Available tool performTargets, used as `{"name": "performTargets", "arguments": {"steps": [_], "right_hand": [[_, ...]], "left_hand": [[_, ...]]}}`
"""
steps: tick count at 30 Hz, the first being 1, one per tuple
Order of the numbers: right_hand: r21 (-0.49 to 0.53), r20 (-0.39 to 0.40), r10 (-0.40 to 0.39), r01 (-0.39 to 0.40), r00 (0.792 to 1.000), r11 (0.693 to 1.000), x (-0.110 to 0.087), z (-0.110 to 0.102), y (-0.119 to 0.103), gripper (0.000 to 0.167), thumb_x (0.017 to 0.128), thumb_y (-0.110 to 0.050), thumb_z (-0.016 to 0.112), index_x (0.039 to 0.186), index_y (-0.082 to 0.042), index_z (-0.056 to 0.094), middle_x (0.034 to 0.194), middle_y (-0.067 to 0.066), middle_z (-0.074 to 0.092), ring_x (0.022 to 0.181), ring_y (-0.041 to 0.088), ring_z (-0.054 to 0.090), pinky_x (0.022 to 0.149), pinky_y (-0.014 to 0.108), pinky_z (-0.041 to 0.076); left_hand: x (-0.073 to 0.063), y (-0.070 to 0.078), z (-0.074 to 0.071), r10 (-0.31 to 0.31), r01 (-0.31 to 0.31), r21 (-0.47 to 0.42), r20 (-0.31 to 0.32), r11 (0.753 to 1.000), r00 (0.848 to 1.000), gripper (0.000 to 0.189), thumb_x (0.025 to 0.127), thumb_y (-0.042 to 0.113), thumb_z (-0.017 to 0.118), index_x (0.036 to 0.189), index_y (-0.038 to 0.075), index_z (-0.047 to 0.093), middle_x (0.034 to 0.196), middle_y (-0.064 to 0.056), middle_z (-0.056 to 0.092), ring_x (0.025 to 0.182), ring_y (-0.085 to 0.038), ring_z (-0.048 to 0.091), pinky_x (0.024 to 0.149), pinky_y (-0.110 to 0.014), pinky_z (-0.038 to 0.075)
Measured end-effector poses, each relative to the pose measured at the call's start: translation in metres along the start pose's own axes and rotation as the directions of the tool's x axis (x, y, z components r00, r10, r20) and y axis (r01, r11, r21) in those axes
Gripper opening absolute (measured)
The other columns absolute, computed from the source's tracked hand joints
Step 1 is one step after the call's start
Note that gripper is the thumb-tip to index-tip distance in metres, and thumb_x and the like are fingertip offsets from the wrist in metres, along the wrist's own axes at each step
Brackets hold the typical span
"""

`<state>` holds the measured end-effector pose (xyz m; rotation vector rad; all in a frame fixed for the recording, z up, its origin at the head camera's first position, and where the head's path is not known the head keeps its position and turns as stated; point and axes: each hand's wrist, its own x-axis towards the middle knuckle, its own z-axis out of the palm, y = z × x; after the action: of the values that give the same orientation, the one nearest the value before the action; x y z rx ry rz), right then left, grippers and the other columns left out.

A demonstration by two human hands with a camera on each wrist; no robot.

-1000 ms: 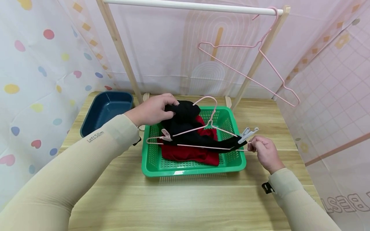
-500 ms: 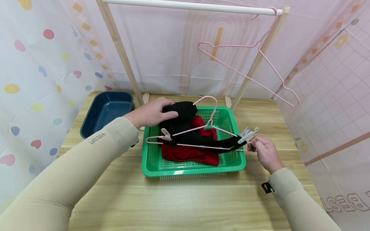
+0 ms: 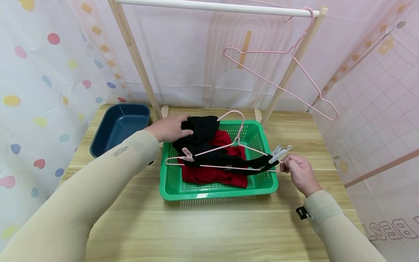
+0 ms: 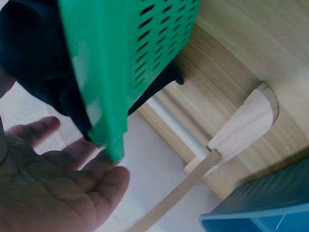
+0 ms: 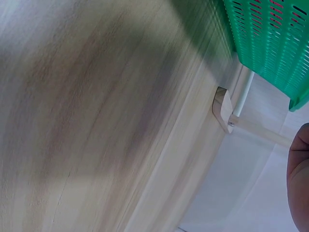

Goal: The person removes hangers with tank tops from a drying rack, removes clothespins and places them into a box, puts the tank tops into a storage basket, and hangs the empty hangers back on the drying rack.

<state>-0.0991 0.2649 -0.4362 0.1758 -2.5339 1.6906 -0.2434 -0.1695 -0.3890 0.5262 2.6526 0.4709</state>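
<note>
A pink hanger (image 3: pixel 242 145) lies over the green basket (image 3: pixel 218 195), with black clothing (image 3: pixel 199 129) clipped to its bottom bar. One pink clothespin (image 3: pixel 188 154) sits near the left end, a grey-white clothespin (image 3: pixel 278 154) near the right. My right hand (image 3: pixel 301 174) pinches the hanger's right end just outside the basket. My left hand (image 3: pixel 170 128) is at the basket's back left corner, its thumb over the black clothing. In the left wrist view the left hand (image 4: pixel 53 181) has its palm showing and fingers loosely spread beside the basket rim. Red clothing (image 3: pixel 209 176) lies beneath the black clothing.
A dark blue basin (image 3: pixel 121 123) stands at the table's back left. Behind the basket rises a wooden rack with a white rod (image 3: pixel 212 5). A second pink hanger (image 3: pixel 275 52) hangs at the rod's right end.
My left hand has drawn back to the left and loosened from the black clothing, which has settled lower and leftward. My right hand has stayed on the hanger's end.
</note>
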Motion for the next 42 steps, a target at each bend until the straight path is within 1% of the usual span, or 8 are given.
{"name": "performTargets", "arguments": {"steps": [5, 10, 14, 20, 26, 30, 33, 42], "right_hand": [[0.002, -0.002, -0.007, 0.007, 1.0, 1.0, -0.001, 0.001, 0.0, 0.031, 0.093, 0.009, 0.04, 0.068, 0.008, 0.059, 0.068, -0.008, 0.062, 0.067, 0.007, 0.055, 0.067, 0.023, 0.048], [0.001, -0.002, -0.006, 0.006, 1.0, 1.0, -0.002, 0.002, 0.0, 0.033, 0.093, 0.009, 0.041, 0.067, 0.004, 0.061, 0.067, -0.001, 0.062, 0.067, 0.009, 0.055, 0.067, 0.024, 0.049], [0.002, -0.001, 0.002, -0.002, 1.0, 1.0, -0.002, 0.002, 0.0, 0.033, 0.093, 0.009, 0.042, 0.067, 0.003, 0.061, 0.068, 0.001, 0.062, 0.067, 0.01, 0.055, 0.067, 0.024, 0.048], [-0.009, 0.005, 0.011, -0.011, 1.0, 1.0, -0.002, 0.002, 0.0, 0.032, 0.095, 0.007, 0.042, 0.07, 0.008, 0.062, 0.069, -0.008, 0.062, 0.069, 0.01, 0.055, 0.068, 0.024, 0.048], [0.002, 0.01, 0.012, -0.012, 1.0, 1.0, -0.003, 0.002, 0.0, 0.032, 0.095, 0.008, 0.041, 0.07, 0.008, 0.062, 0.07, -0.008, 0.061, 0.069, 0.01, 0.055, 0.068, 0.024, 0.048], [0.005, 0.01, 0.011, -0.011, 1.0, 1.0, -0.003, 0.003, 0.0, 0.033, 0.095, 0.008, 0.041, 0.07, 0.006, 0.062, 0.07, -0.004, 0.062, 0.068, 0.011, 0.055, 0.067, 0.025, 0.048], [0.005, 0.012, 0.013, -0.013, 1.0, 1.0, -0.003, 0.003, 0.0, 0.033, 0.095, 0.008, 0.041, 0.07, 0.006, 0.062, 0.07, -0.003, 0.062, 0.068, 0.011, 0.054, 0.067, 0.025, 0.048], [0.003, 0.005, 0.011, -0.011, 1.0, 1.0, -0.003, 0.003, 0.0, 0.033, 0.095, 0.008, 0.041, 0.07, 0.008, 0.062, 0.07, -0.009, 0.062, 0.068, 0.01, 0.054, 0.066, 0.024, 0.047]], "left_hand": [[0.009, 0.004, 0.004, 0.053, -0.051, 0.091, -0.014, 0.995, 0.999, 0.074, 0.106, 0.035, 0.064, 0.168, 0.017, 0.028, 0.168, -0.018, 0.039, 0.153, -0.039, 0.042, 0.122, -0.056, 0.038], [0.011, 0.009, 0.003, 0.059, -0.055, 0.131, -0.027, 0.99, 0.998, 0.065, 0.106, 0.026, 0.065, 0.164, 0.014, 0.038, 0.164, -0.017, 0.045, 0.148, -0.038, 0.048, 0.119, -0.056, 0.042], [0.013, 0.009, 0.003, 0.071, -0.058, 0.142, -0.086, 0.988, 0.994, 0.055, 0.105, 0.018, 0.065, 0.156, 0.01, 0.05, 0.157, -0.017, 0.055, 0.141, -0.038, 0.056, 0.115, -0.055, 0.047], [0.018, 0.005, 0.003, 0.109, -0.078, 0.165, -0.19, 0.983, 0.976, 0.039, 0.102, 0.008, 0.063, 0.142, 0.01, 0.065, 0.14, -0.017, 0.068, 0.129, -0.039, 0.065, 0.107, -0.055, 0.052], [0.022, 0.005, 0.004, 0.118, -0.083, 0.157, -0.228, 0.984, 0.966, 0.035, 0.102, 0.006, 0.06, 0.135, 0.01, 0.07, 0.136, -0.016, 0.071, 0.128, -0.039, 0.065, 0.108, -0.054, 0.052], [0.02, 0.007, 0.002, 0.127, -0.094, 0.135, -0.261, 0.986, 0.957, 0.031, 0.104, 0.006, 0.057, 0.13, 0.01, 0.074, 0.133, -0.014, 0.073, 0.126, -0.037, 0.066, 0.108, -0.052, 0.052], [0.017, 0.01, -0.002, 0.127, -0.109, 0.077, -0.282, 0.991, 0.951, 0.029, 0.105, 0.008, 0.055, 0.127, 0.009, 0.074, 0.131, -0.014, 0.073, 0.124, -0.035, 0.067, 0.107, -0.051, 0.053], [0.003, 0.019, -0.017, 0.125, -0.153, -0.103, -0.24, 0.983, 0.963, 0.029, 0.106, 0.011, 0.052, 0.127, 0.011, 0.073, 0.128, -0.012, 0.073, 0.113, -0.029, 0.068, 0.103, -0.05, 0.053]]}}
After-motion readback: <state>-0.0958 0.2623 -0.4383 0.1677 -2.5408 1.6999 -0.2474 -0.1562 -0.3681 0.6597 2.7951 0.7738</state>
